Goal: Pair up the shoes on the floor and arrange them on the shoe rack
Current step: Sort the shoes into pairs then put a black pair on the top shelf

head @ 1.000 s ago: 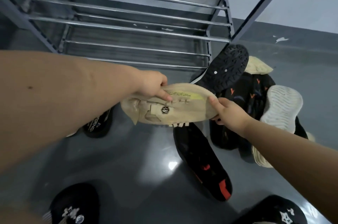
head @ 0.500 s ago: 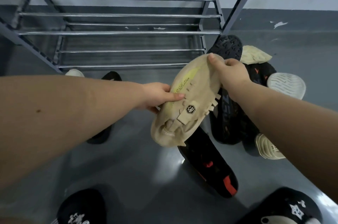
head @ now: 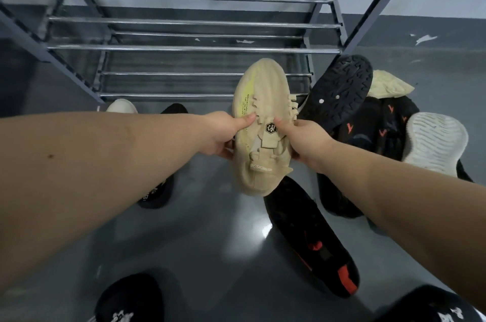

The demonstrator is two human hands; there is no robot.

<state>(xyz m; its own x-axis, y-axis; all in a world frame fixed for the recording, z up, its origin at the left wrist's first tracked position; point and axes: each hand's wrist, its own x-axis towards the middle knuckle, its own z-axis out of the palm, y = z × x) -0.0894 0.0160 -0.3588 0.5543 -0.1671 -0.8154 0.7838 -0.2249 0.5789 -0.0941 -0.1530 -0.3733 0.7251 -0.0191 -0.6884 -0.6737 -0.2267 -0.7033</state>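
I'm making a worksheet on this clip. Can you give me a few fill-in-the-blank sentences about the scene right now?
1. The beige shoe is held by ____ hands.
2. The left hand and right hand hold it in front of the metal shoe ____.
3. The black shoe below it has ____ accents.

Missing words: both; rack; red

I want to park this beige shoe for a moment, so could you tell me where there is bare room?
The shoe rack bars in view hold nothing. Bare floor lies between the black shoe with red patches and the left forearm. Right of the rack is crowded: a heap of black shoes and upturned soles.
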